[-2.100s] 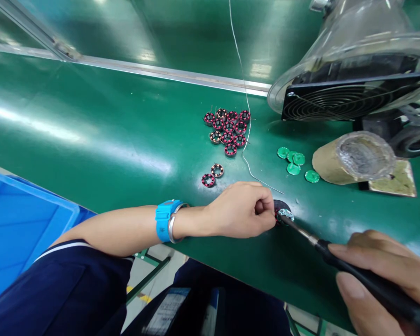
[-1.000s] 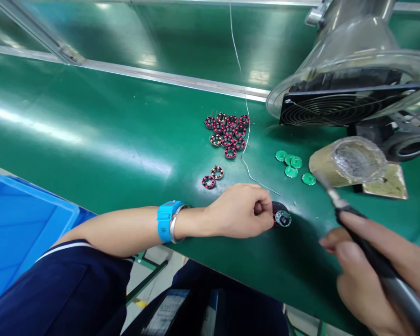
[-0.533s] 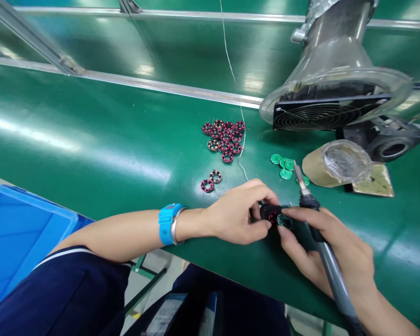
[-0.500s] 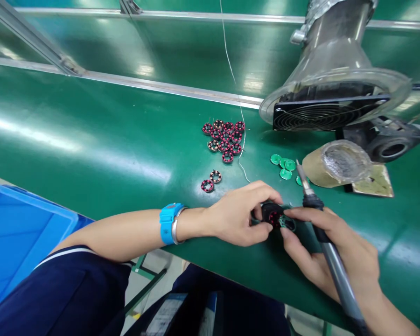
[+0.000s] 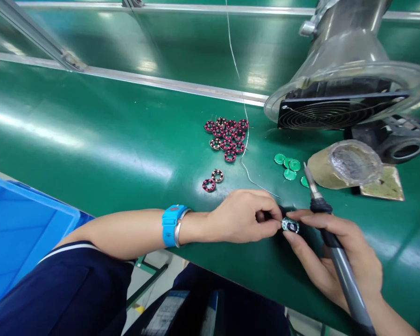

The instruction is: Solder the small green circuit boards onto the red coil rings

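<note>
My left hand (image 5: 247,218), with a blue strap on its wrist, is closed in a pinch at the left edge of a small round part with a green and black face (image 5: 290,226). Its fingers hide most of what lies behind. A soldering iron (image 5: 343,261) rests across my right hand (image 5: 350,261), its bare tip pointing up and away. The thumb and forefinger of that same hand grip the right side of the round part. A dark piece shows behind the fingertips, too covered to name.
Several red and black wire-wound rings (image 5: 228,135) lie mid-table, two more (image 5: 213,181) nearer me. Thin solder wire (image 5: 247,140) runs down beside them. Several green discs (image 5: 290,174), a tan roll (image 5: 345,164) and a fan with a clear hood (image 5: 343,109) stand right. A blue bin (image 5: 28,233) is left.
My left hand has moved slightly right and closed tighter at the part. The part has turned, so its green and black face shows more. The solder wire's end lies free of the left hand.
</note>
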Tool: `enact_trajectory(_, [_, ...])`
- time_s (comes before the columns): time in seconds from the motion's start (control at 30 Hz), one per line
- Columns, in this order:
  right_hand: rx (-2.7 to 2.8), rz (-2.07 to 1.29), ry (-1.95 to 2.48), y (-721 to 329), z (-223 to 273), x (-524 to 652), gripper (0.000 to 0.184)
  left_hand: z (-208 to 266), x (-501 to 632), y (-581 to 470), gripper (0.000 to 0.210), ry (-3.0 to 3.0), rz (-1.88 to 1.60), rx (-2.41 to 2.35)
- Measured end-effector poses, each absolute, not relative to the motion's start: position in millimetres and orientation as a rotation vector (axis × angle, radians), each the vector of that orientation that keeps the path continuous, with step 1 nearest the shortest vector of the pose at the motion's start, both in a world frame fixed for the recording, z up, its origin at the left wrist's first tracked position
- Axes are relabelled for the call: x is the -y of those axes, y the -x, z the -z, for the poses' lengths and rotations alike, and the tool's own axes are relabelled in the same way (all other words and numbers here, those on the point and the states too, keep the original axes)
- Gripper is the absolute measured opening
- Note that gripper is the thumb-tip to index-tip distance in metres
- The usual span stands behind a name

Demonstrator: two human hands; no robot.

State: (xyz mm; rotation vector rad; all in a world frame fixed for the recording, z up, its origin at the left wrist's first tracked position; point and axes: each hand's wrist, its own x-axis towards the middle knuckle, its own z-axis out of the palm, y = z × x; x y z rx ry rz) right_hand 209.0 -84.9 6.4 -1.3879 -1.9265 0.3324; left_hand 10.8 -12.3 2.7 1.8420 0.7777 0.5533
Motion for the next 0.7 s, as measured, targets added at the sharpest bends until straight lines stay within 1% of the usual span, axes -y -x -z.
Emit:
enact_trajectory(0.07, [1.927,-0.322,1.409,-207.3,-4.0,84.6,0.03,-3.4,12.2,-9.0,0.01,-1.768,-0.512,-0.796])
enact_trajectory(0.2, [1.967,-0.313,1.398,-203.7,-3.2,82.2,0.032,-1.8,11.8,-2.8,0.022,-1.664,-0.502,-0.757])
enact_trajectory(0.4, [2.033,-0.334,1.401,-203.5,-8.1,77.5,0.024,5.3,11.2,0.0,0.02,-1.947,-0.63,-0.576])
enact_trajectory(0.7, [2.028,-0.274,1.415,-210.1,-7.4,83.5,0.027,12.0,11.9,-1.8,0.019,-2.127,-0.676,-0.568])
